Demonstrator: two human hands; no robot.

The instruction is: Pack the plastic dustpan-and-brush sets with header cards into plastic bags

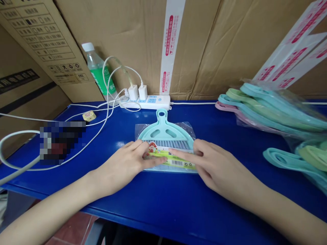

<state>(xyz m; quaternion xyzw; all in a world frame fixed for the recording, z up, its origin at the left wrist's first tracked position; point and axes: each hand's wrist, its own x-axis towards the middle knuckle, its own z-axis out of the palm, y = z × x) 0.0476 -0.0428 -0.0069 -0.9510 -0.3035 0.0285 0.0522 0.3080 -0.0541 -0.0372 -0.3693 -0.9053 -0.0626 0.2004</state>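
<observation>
Both sides now: left hand [134, 155] and right hand [216, 163] flank the dustpan [161, 133], fingers half-curled, pinch unclear, and uneven pressing could crease that label [177, 163]!

A green-labelled bottle [100, 79] stands beside a power strip [162, 102] holding 2 white chargers [133, 93]

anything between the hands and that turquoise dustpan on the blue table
Only its packaging: clear plastic shows around the turquoise dustpan, and a printed label covers its lower part, where the left hand and right hand are. No other object visibly stands between; the white power strip lies beyond the handle.
</observation>
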